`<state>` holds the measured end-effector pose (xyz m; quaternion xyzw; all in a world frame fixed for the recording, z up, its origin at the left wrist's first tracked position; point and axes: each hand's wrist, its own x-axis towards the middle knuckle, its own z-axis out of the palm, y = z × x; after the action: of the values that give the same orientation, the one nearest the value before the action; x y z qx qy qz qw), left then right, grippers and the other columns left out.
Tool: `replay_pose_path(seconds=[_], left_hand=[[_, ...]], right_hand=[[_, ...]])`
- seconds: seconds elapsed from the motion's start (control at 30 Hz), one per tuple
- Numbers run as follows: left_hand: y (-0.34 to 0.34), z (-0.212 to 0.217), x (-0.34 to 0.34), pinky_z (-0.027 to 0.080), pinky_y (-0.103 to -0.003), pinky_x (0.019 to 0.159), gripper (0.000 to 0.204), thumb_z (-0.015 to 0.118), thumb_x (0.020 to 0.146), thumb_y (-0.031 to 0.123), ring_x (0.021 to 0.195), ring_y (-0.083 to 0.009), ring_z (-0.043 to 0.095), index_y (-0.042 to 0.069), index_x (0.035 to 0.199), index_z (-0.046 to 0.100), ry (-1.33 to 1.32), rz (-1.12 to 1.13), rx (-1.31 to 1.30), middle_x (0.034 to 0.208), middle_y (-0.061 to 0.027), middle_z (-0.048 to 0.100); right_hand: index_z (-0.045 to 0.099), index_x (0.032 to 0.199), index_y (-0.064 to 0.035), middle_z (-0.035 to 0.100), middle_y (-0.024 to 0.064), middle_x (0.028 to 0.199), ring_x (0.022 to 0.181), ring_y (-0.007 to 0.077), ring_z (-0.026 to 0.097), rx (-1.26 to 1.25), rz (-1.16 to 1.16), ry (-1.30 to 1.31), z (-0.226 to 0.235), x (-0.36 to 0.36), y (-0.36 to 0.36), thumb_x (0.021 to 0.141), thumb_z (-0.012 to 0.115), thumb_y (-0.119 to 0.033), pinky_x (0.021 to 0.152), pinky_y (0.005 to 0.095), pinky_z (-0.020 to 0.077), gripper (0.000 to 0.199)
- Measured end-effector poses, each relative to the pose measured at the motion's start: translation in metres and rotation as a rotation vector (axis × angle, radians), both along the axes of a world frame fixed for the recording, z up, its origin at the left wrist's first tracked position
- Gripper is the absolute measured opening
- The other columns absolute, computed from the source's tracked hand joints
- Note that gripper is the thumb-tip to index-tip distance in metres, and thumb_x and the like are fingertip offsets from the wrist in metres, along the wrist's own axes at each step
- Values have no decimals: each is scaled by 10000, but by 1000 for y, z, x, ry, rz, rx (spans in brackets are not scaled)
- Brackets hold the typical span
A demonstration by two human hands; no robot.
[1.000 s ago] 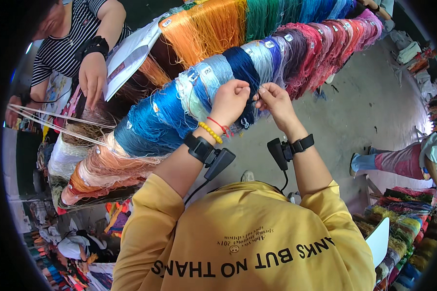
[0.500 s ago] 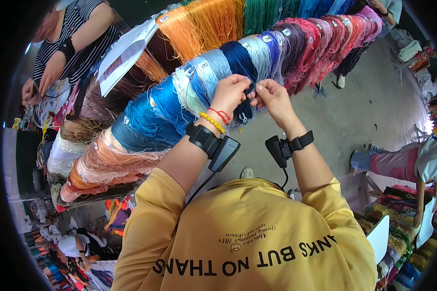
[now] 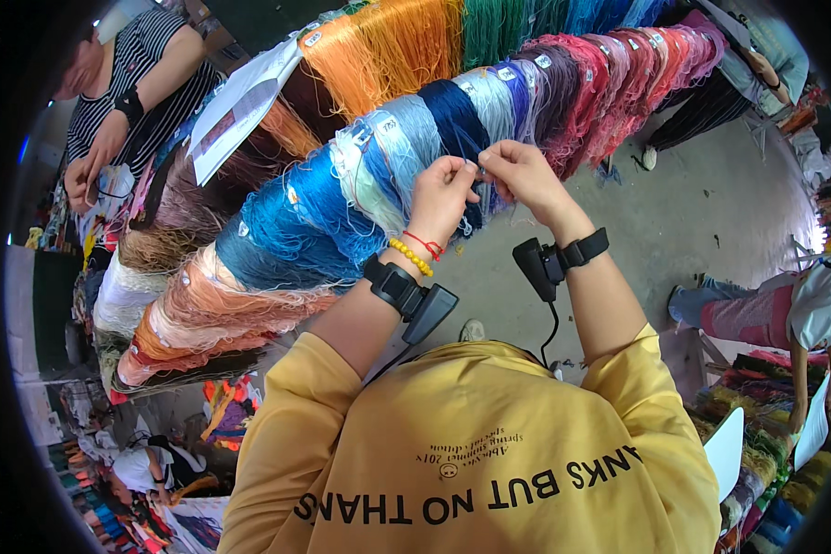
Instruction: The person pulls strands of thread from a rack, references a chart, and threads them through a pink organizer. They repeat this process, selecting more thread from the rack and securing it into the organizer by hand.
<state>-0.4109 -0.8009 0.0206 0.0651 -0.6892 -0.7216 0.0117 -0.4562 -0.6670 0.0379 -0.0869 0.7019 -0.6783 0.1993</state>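
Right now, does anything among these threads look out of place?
Mostly just fraying: the bright blue threads and peach threads look loose and tangled, untidier than the navy skein. A white sheet also lies slanted beside the orange threads. Nothing appears spilled.

the dark navy-blue skein of fine thread [image 3: 451, 115] reaches me as softly shiny; the bright orange hank of loose thread [image 3: 379, 60] looks glossier, silky. from here i read the yellow printed shirt [image 3: 471, 406] as smooth creased cloth, the round yellow bracelet beads [image 3: 411, 257] as polished, the black wedge-shaped wrist box [image 3: 431, 314] as matt plastic, the white printed sheet [image 3: 240, 106] as smooth paper.
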Motion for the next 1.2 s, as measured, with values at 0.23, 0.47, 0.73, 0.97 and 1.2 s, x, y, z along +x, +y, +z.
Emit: replay_pose_path(seconds=[0.23, 0.47, 0.73, 0.97, 1.2], left_hand=[[-5, -11, 6, 408, -195, 542, 177, 515, 839, 202, 634, -73, 549, 29, 841, 553, -50, -36, -6, 765, -32, 604], [-23, 3, 21, 444, -373, 744, 171, 500, 753, 68, 837, -339, 541, 28, 913, 546, 378, 45, -774, 961, -150, 550], [-41, 21, -2, 390, -218, 507, 143, 541, 788, 92, 527, -69, 454, 28, 910, 580, 405, 78, -727, 665, -23, 563], [-38, 1, 2, 460, -337, 609, 133, 525, 760, 130, 666, -264, 582, 61, 852, 591, 199, 10, -675, 789, -126, 603], [-34, -5, -5, 406, -207, 531, 161, 544, 780, 101, 582, -69, 490, 3, 898, 593, 175, -27, -450, 678, -16, 561]], right_hand=[[553, 798, -52, 434, -43, 535, 430, 35, 348, -104, 85, -120, 9, -13, -1, 838, 524, -225, 396, 178, 262, 180], [569, 772, -46, 481, -44, 589, 473, 44, 393, -284, -65, -157, -1, -14, -4, 808, 540, -153, 431, 186, 301, 116], [609, 836, -51, 604, 150, 711, 741, 297, 598, 513, -152, 403, -14, -5, -28, 673, 649, -337, 667, 355, 450, 332], [602, 823, -60, 602, 143, 716, 717, 292, 582, 582, -165, 416, -31, -10, -29, 701, 630, -269, 622, 360, 447, 243], [577, 796, -15, 504, -46, 663, 597, 35, 398, -25, -54, 154, -35, -5, -15, 763, 621, -155, 517, 196, 346, 150]])
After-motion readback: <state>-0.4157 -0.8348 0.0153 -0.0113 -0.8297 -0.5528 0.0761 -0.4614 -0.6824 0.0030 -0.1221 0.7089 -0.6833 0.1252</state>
